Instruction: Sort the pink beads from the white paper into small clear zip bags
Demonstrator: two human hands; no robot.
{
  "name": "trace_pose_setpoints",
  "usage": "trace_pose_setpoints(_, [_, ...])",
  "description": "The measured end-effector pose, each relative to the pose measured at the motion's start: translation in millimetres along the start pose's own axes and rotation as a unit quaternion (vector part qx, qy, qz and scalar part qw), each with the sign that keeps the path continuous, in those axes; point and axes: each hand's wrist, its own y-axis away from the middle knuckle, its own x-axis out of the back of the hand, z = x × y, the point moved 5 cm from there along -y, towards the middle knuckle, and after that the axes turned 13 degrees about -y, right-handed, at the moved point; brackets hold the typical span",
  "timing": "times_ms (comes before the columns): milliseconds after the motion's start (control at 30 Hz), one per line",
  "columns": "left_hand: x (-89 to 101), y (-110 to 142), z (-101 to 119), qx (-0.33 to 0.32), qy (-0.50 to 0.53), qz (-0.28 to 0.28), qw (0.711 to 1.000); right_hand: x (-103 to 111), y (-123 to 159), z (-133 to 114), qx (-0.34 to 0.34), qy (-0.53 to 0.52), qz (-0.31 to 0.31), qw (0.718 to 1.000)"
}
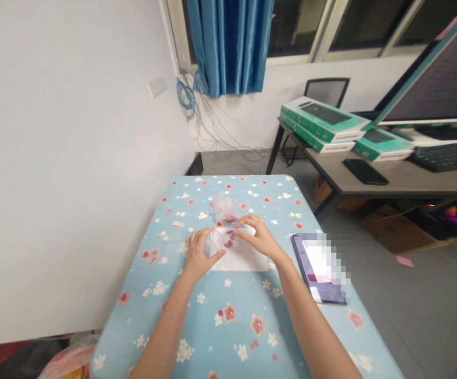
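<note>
Left grip: the left grip [202, 254] is half closed, curled with the thumb across the lower part of a white sheet [238, 258]; how firmly it holds cannot be told from this view
Right grip: the right grip [258, 237] is arched and partly open, its fingertips [244, 223] on the sheet's upper edge at about 1 o'clock from the left grip; whether it pinches the sheet cannot be told
Held thing: the thin, soft-looking sheet lies between both grips, seemingly steadied from two sides so it cannot slide on the smooth cloth
Small pieces: glossy pink-red pieces [229, 238], too small to identify, sit in a loose cluster at the sheet's top edge, just between the grips
Bag: a crinkled clear plastic bag [222, 207] lies at 12 o'clock from the sheet, near the pieces, with more pink-red pieces seemingly at its lower end
Surface: a blue floral cloth [133, 326] covers the surface, its printed blossoms pale and red
Beside: a phone [319, 268] with a pixelated screen lies flat at 3 o'clock from the right grip
Far right: green boxes [323, 118] are stacked on a wood-topped desk [410, 181] at 2 o'clock, with a black phone [365, 171], a keyboard [447, 156] and a monitor [429, 68]
Far ahead: tangled cables [187, 97] hang below a blue satin curtain [228, 42] at 12 o'clock
</note>
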Motion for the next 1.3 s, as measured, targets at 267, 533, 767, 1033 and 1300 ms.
trace_pose_setpoints(267, [0.8, 0, 0, 0.000, 0.007, -0.001, 1.000, 1, -2, -18, -0.039, -0.125, 0.000, 0.991])
trace_pose_setpoints(533, [2.1, 0, 2, -0.008, 0.002, 0.012, 1.000, -23, -3, -25, -0.024, -0.138, -0.054, 0.989])
trace_pose_setpoints(767, [2.1, 0, 2, -0.012, -0.004, 0.013, 1.000, -35, -2, -20, -0.014, -0.118, -0.068, 0.991])
trace_pose_setpoints(1033, [2.5, -1, 3, -0.012, 0.010, 0.009, 1.000, -17, -3, 1, -0.087, -0.116, -0.028, 0.989])
trace_pose_setpoints(1300, [1.4, 0, 1, -0.007, 0.010, 0.004, 1.000, -12, 6, 24, -0.134, 0.109, -0.088, 0.981])
